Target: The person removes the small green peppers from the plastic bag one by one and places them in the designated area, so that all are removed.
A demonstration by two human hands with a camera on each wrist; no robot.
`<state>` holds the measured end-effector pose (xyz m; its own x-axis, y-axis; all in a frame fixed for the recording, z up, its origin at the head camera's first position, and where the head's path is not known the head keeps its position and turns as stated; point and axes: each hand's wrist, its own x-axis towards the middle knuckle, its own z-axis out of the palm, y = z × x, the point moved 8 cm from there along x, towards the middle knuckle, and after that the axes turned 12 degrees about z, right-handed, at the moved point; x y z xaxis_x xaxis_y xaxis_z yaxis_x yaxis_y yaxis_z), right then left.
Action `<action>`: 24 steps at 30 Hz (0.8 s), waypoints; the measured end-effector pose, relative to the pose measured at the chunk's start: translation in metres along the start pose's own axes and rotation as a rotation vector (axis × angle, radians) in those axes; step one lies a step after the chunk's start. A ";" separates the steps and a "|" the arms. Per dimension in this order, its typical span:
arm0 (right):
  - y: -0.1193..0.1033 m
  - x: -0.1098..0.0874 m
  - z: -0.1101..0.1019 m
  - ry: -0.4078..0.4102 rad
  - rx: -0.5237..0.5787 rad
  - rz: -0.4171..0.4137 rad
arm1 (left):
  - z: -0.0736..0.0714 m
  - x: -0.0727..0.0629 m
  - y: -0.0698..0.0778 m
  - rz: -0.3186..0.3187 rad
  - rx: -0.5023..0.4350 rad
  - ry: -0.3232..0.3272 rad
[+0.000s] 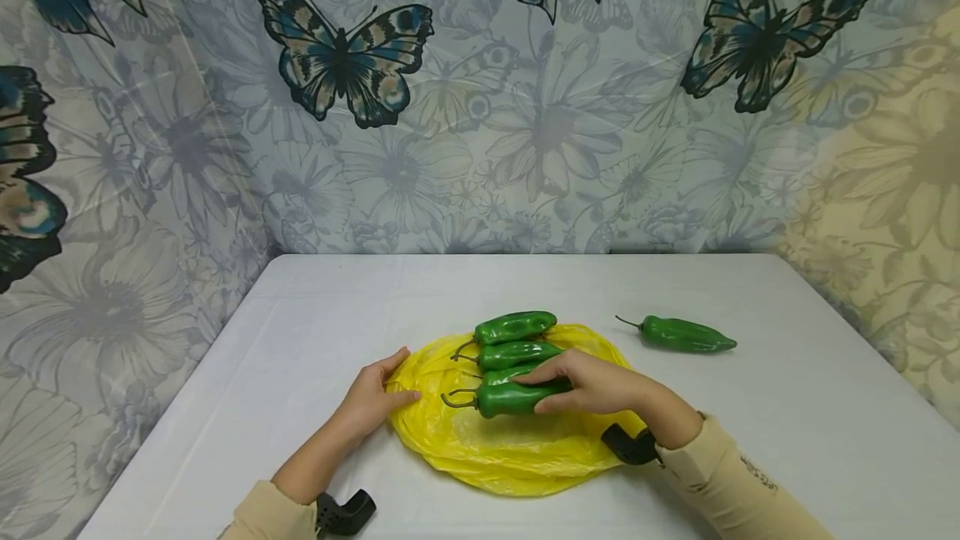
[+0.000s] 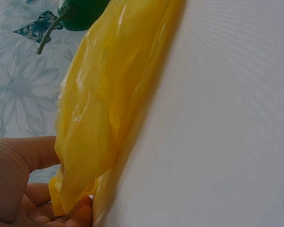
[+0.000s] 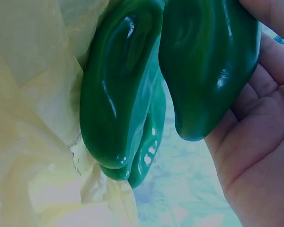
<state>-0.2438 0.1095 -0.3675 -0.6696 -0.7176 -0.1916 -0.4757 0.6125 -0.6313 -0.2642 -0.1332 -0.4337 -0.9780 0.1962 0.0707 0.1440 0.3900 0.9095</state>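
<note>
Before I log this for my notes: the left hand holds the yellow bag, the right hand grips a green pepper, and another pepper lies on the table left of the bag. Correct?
No: the pepper on the table lies right of the bag, as the head view shows. The rest stands.

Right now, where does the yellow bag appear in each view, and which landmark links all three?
Head: yellow bag, lower centre, on the white table.
Left wrist: running from top centre to lower left, touching the left hand.
Right wrist: paler, filling much of the left side.
Shared landmark: green peppers, one at top left in the left-wrist view.
</note>
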 end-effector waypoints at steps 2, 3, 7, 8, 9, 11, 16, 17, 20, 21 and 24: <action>0.000 -0.001 -0.001 0.007 -0.002 -0.001 | 0.000 0.000 0.000 0.000 0.002 -0.001; -0.001 -0.002 -0.003 0.013 -0.005 0.000 | 0.000 0.000 0.000 0.001 0.003 -0.002; -0.001 -0.005 -0.008 0.032 -0.002 0.008 | 0.000 0.000 0.000 0.000 -0.003 -0.002; 0.000 -0.006 -0.010 0.039 -0.003 0.011 | 0.000 0.000 0.000 -0.001 -0.006 -0.002; 0.000 -0.007 -0.012 0.045 -0.004 0.015 | 0.000 0.000 0.000 -0.002 -0.007 -0.002; 0.002 -0.010 -0.016 0.057 -0.002 0.029 | 0.000 0.000 -0.001 -0.003 -0.008 -0.001; 0.006 -0.017 -0.027 0.099 -0.007 0.045 | 0.000 0.001 -0.001 0.007 0.006 0.002; 0.007 -0.019 -0.029 0.106 -0.005 0.042 | -0.001 0.001 -0.001 0.011 0.009 0.002; 0.008 -0.022 -0.034 0.124 -0.004 0.032 | -0.001 0.001 -0.001 0.017 0.010 0.003; 0.009 -0.024 -0.035 0.130 -0.005 0.032 | -0.001 0.001 -0.001 0.017 0.008 0.001; 0.012 -0.029 -0.040 0.145 -0.008 0.046 | 0.000 0.001 -0.001 0.014 0.001 -0.004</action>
<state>-0.2529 0.1503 -0.3398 -0.7659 -0.6336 -0.1091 -0.4468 0.6466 -0.6183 -0.2652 -0.1335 -0.4344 -0.9753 0.2050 0.0824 0.1583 0.3884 0.9078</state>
